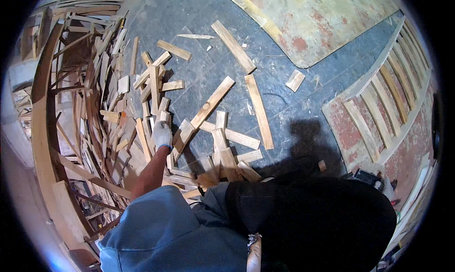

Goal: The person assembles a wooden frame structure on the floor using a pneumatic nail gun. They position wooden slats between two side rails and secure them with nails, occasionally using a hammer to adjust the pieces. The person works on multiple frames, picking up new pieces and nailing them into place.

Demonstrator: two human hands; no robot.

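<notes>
My left hand (pixel 162 134), in a white knit glove, reaches down into a heap of short wood offcuts. Its fingers are closed around the end of a pale wood block (pixel 164 115). Close beside the wrist, a longer board (pixel 184 135) leans at a slant. At the far right, a pale glove-like shape (pixel 388 190) shows past the black clothing, probably my right hand. Next to it is a dark boxy tool (pixel 366 177). That hand's fingers are too hidden to read.
Several loose planks (pixel 233 47) lie scattered on the dark floor (pixel 189 16). A dense pile of thin wood strips (pixel 97 97) fills the left, behind a curved timber (pixel 43 111). At right, a slatted wooden frame (pixel 379 101) rests on a worn reddish sheet (pixel 348 144).
</notes>
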